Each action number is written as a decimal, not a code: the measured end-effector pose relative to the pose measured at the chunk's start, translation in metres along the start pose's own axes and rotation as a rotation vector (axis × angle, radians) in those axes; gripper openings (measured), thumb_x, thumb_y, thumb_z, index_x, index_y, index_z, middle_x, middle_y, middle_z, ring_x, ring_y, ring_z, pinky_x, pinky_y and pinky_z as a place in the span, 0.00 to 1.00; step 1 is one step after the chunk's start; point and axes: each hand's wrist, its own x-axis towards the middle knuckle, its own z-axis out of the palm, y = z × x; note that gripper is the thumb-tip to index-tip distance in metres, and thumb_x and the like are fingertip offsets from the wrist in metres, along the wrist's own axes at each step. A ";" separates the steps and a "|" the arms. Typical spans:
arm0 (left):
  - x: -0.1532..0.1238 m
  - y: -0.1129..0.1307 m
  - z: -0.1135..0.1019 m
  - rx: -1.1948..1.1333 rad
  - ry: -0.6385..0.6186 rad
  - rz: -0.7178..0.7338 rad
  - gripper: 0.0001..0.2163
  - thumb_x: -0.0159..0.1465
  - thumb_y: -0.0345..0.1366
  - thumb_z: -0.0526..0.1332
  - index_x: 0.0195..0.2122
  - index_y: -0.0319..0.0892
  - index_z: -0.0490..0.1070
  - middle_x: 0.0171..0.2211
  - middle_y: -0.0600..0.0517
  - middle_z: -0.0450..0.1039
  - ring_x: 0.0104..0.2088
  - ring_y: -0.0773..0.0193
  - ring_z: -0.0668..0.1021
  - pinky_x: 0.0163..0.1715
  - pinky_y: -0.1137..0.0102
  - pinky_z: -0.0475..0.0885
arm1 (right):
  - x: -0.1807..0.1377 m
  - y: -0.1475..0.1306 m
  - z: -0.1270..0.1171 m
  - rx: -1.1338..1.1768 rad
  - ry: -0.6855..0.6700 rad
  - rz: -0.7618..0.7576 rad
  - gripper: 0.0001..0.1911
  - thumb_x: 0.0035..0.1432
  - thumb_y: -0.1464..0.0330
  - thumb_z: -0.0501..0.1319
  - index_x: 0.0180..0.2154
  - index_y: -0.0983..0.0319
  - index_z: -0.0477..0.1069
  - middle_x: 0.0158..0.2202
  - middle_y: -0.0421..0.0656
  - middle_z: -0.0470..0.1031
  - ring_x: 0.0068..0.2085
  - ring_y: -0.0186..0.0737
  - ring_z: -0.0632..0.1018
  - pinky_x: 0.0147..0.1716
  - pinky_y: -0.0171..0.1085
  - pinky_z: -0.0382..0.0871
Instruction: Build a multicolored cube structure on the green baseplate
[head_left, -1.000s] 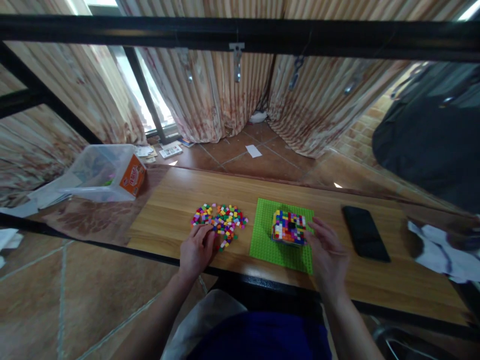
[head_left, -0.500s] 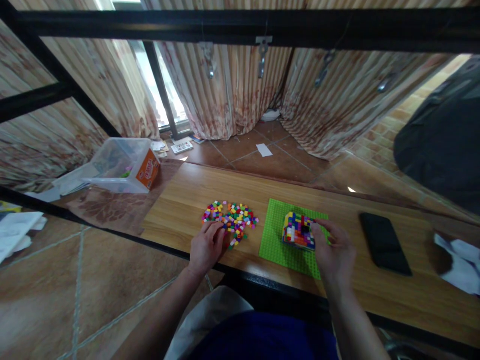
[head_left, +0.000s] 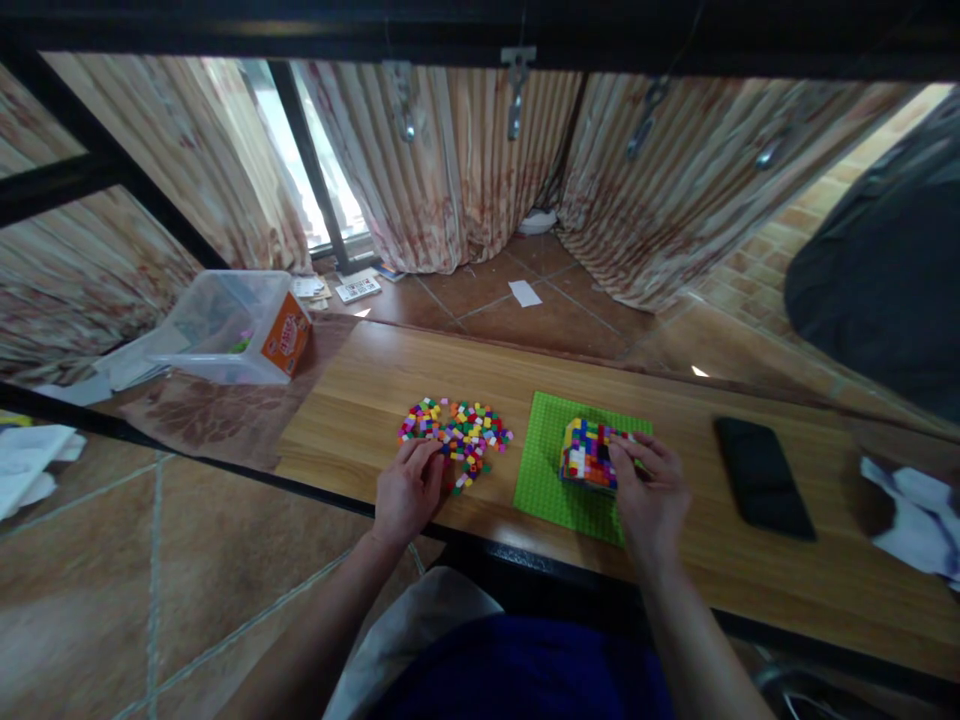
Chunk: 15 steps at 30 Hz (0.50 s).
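A pile of small loose bricks (head_left: pixel 457 432) in many colours lies on the wooden table (head_left: pixel 360 420). My left hand (head_left: pixel 409 490) rests at the near edge of the pile, fingers curled down onto the bricks; what they pinch is hidden. To the right lies a green baseplate (head_left: pixel 547 480) with a multicoloured brick block (head_left: pixel 586 452) standing on it. My right hand (head_left: pixel 651 488) is closed against the block's right side, fingers reaching over its top edge.
A black phone (head_left: pixel 761 478) lies flat on the table right of the baseplate. White cloth or paper (head_left: pixel 911 515) sits at the far right. A clear plastic bin with an orange label (head_left: pixel 232 328) stands at the left on a brown mat. A black frame bar (head_left: pixel 480 20) crosses overhead.
My right hand went from hovering open beside the block to gripping its right side. The left hand stayed at the brick pile. The view shifted slightly.
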 end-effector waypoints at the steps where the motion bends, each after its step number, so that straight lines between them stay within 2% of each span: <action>1: 0.000 0.000 0.000 0.001 -0.002 -0.001 0.09 0.69 0.37 0.55 0.46 0.45 0.74 0.46 0.48 0.77 0.45 0.62 0.80 0.45 0.68 0.76 | 0.000 0.000 0.000 0.000 0.003 -0.002 0.15 0.55 0.56 0.65 0.36 0.60 0.81 0.45 0.48 0.74 0.50 0.48 0.75 0.47 0.50 0.72; 10: 0.001 0.001 -0.001 -0.007 0.010 0.021 0.09 0.69 0.37 0.55 0.45 0.45 0.73 0.45 0.48 0.77 0.45 0.62 0.80 0.46 0.67 0.77 | 0.006 -0.003 -0.005 -0.004 -0.048 0.057 0.19 0.55 0.53 0.63 0.35 0.61 0.81 0.47 0.51 0.75 0.47 0.47 0.76 0.40 0.45 0.73; 13: 0.001 0.001 -0.001 -0.003 0.009 0.022 0.09 0.69 0.37 0.55 0.45 0.45 0.73 0.45 0.48 0.77 0.45 0.62 0.80 0.46 0.67 0.77 | 0.009 -0.007 -0.004 -0.037 -0.052 0.059 0.20 0.56 0.52 0.62 0.36 0.61 0.81 0.45 0.51 0.76 0.47 0.48 0.76 0.41 0.45 0.73; 15: 0.001 0.001 -0.001 -0.003 0.007 0.023 0.09 0.69 0.37 0.55 0.45 0.45 0.73 0.45 0.48 0.77 0.45 0.61 0.80 0.45 0.67 0.77 | 0.009 -0.008 -0.001 -0.077 -0.062 0.064 0.20 0.54 0.51 0.64 0.36 0.61 0.81 0.47 0.51 0.74 0.48 0.49 0.76 0.43 0.47 0.73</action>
